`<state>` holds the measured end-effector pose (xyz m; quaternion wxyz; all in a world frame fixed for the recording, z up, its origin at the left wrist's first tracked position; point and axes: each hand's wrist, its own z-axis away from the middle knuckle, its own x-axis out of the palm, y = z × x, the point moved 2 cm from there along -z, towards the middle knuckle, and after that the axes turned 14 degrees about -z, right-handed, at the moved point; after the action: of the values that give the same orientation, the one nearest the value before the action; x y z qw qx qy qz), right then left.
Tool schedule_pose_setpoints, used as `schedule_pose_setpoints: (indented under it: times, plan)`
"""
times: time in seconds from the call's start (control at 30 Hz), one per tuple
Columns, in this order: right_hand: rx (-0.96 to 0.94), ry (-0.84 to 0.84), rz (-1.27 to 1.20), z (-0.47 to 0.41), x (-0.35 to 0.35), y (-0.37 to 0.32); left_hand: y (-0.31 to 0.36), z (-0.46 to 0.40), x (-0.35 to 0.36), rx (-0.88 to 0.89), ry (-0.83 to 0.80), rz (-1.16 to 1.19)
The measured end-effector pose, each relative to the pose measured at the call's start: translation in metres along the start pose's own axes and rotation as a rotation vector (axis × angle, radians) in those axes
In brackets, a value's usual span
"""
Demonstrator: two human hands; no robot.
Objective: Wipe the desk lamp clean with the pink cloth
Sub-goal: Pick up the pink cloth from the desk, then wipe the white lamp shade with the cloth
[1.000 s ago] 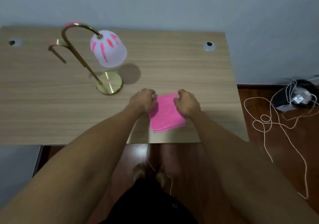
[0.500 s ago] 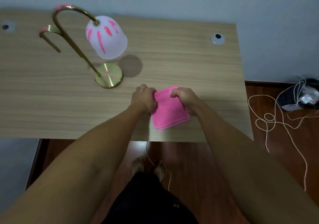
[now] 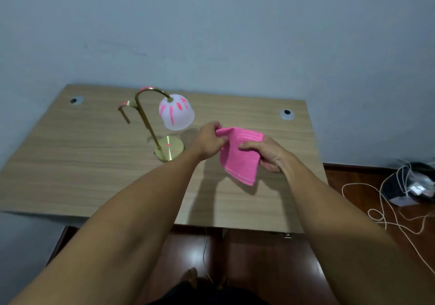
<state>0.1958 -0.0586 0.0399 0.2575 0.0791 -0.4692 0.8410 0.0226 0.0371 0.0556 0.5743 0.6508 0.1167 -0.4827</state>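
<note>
Wiping not yet begun: the cloth [image 3: 240, 156] hangs just right of the lamp [image 3: 164, 126], off the desk [image 3: 70, 163], left hand [image 3: 208, 140] pinching its top corner, right hand [image 3: 266, 154] gripping its side; pink streaks on the lamp's shade and base remain untouched

Bare forearms without sleeves, bare feet, what looks like dark clothing at bottom edge

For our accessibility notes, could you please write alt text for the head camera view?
Two bare hands hold a pink cloth up over a wooden desk, the left hand pinching its top corner, the right hand gripping its side. To their left stands a gold desk lamp whose white shade bears pink streaks.
</note>
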Motion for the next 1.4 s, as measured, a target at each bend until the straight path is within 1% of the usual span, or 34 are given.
schedule_pose_setpoints:
  times: [0.1, 0.27, 0.37, 0.47, 0.57, 0.7, 0.87, 0.97, 1.03, 1.13, 1.2, 1.27, 1.33, 1.4]
  plan:
    - [-0.055, 0.026, -0.077, 0.009, 0.010, -0.028, 0.017, 0.002, -0.033, 0.043, 0.139, -0.023]
    - [-0.195, 0.225, -0.192, 0.010, 0.031, -0.060, 0.026, 0.011, -0.097, 0.074, 0.383, -0.092]
    - [-0.266, 0.270, -0.206, 0.005, 0.056, -0.069, 0.013, 0.018, -0.139, 0.106, 0.506, -0.125]
    - [-0.335, 0.277, -0.208, -0.002, 0.095, -0.070, -0.016, 0.020, -0.177, 0.089, 0.558, -0.182]
    - [-0.406, 0.323, -0.188, -0.010, 0.136, -0.065, -0.050, 0.018, -0.205, 0.096, 0.524, -0.241]
    - [-0.485, 0.371, -0.132, -0.017, 0.185, -0.054, -0.087, 0.014, -0.228, 0.108, 0.389, -0.282]
    - [-0.690, 0.414, 0.067, -0.024, 0.242, -0.022, -0.114, 0.006, -0.232, 0.173, 0.226, -0.304]
    - [-0.794, 0.406, 0.312, -0.038, 0.267, 0.011, -0.118, -0.003, -0.226, 0.235, 0.169, -0.295]
    - [-0.777, 0.494, 0.459, -0.046, 0.274, 0.032, -0.119, -0.006, -0.222, 0.273, 0.162, -0.302]
    - [-0.768, 0.615, 0.510, -0.052, 0.275, 0.045, -0.122, -0.008, -0.218, 0.352, 0.216, -0.336]
    - [-0.784, 0.666, 0.468, -0.056, 0.273, 0.039, -0.125, -0.010, -0.218, 0.387, 0.251, -0.353]
    - [-0.772, 0.675, 0.445, -0.063, 0.269, 0.028, -0.127, -0.013, -0.217, 0.407, 0.263, -0.358]
    - [-0.684, 0.664, 0.388, -0.074, 0.262, 0.014, -0.129, -0.015, -0.216, 0.416, 0.257, -0.346]
    - [-0.522, 0.693, 0.237, -0.083, 0.253, 0.000, -0.131, -0.016, -0.217, 0.416, 0.245, -0.331]
